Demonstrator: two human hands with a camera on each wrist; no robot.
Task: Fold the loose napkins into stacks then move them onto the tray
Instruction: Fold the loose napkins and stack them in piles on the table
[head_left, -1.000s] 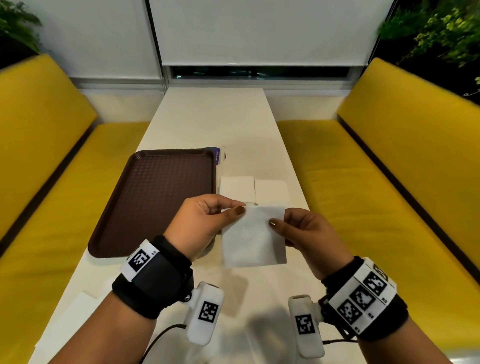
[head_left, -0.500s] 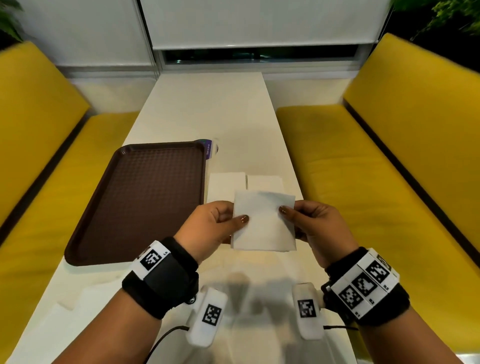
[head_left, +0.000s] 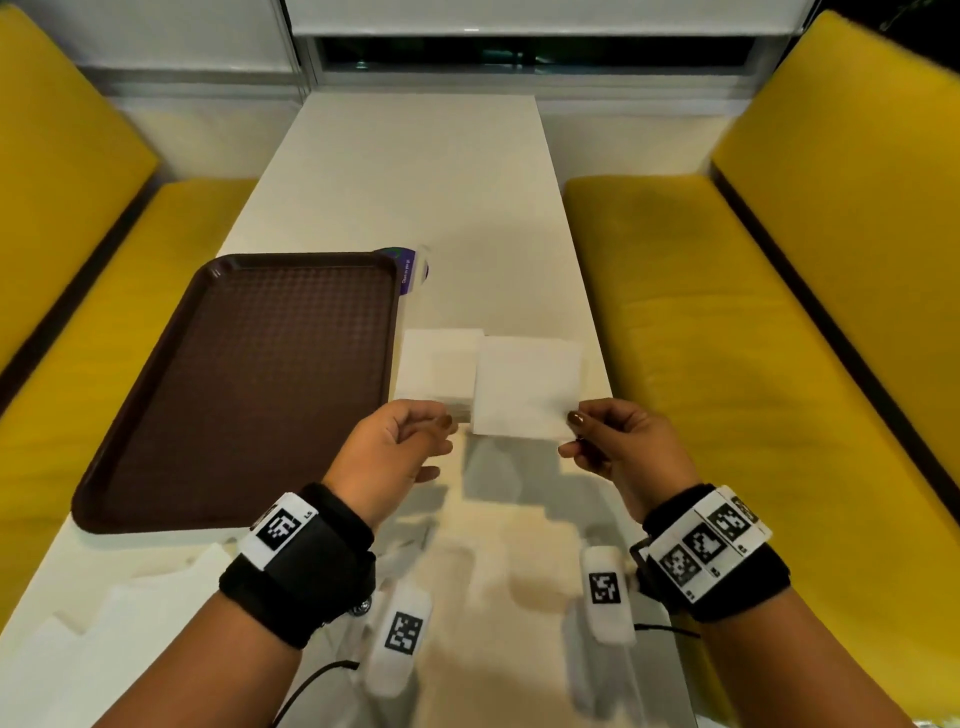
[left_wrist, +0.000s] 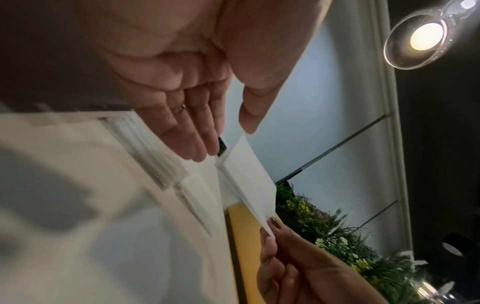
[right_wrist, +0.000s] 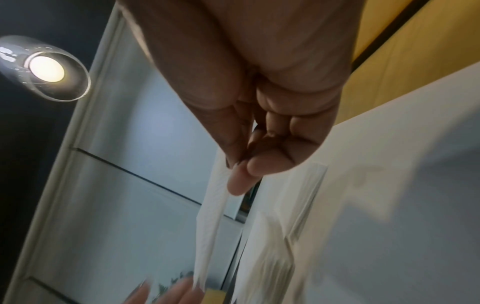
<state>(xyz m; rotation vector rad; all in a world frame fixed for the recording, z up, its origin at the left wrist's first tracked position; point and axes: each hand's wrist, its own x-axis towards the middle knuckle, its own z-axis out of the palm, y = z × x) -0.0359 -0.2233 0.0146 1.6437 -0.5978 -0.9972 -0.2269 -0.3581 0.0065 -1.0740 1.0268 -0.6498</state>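
Left hand (head_left: 400, 447) off now — folded napkin (head_left: 524, 384) in right hand (head_left: 618, 441) only.

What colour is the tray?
Dark brown tray, with a fine textured grid; head view shows it best.

The napkin (head_left: 524, 387) hides the stack beneath it. Loose napkins (head_left: 78, 654) run off the head view's lower-left edge. The tray (head_left: 156, 415) covers part of a purple packet (head_left: 410, 267), its print illegible. The right wrist view is blurred.

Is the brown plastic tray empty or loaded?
Empty: the brown plastic tray shows only bare textured surface; both folded white napkin stacks sit beside it.
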